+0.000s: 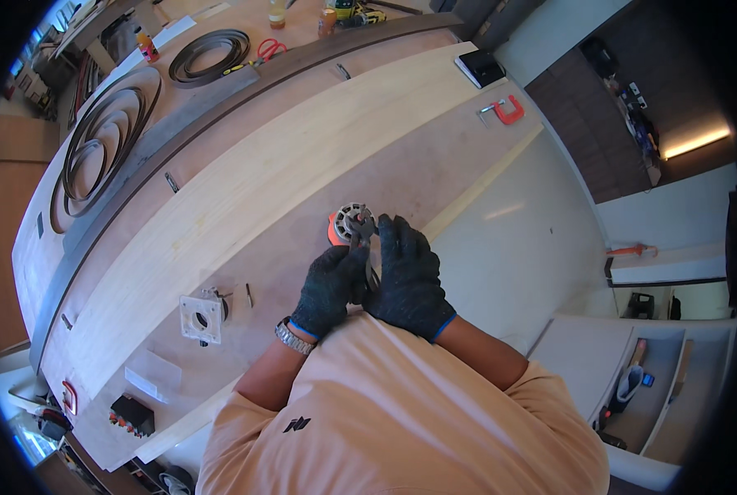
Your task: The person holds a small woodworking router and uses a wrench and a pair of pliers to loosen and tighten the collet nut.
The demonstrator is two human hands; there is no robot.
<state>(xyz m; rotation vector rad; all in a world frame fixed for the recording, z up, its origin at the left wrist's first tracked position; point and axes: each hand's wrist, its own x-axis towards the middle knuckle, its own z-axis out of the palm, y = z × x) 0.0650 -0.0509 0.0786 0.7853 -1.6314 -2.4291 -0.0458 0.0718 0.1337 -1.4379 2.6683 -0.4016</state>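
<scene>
An orange and black power tool (335, 228) with a slotted round end sits at the middle, a dark wrench (360, 224) on its spindle. My gloved left hand (329, 287) is closed round the wrench's handle. Beside it, my gloved right hand (406, 276) has its fingers together against the right side of the tool and wrench; their grip is partly hidden. To the left lie a pale square base plate (207, 322) with a round hole, a thin dark rod (249, 294), a clear plastic piece (150, 375) and a black block with orange bits (131, 415).
A long workbench with pale boards (220, 165) carries dark strip coils (108, 136), red scissors (271, 51), bottles (147, 48), a black notebook-like item (477, 68) and a red C-clamp (509, 111). A long grey strip (158, 157) runs along it. White shelving (661, 388) stands at lower right.
</scene>
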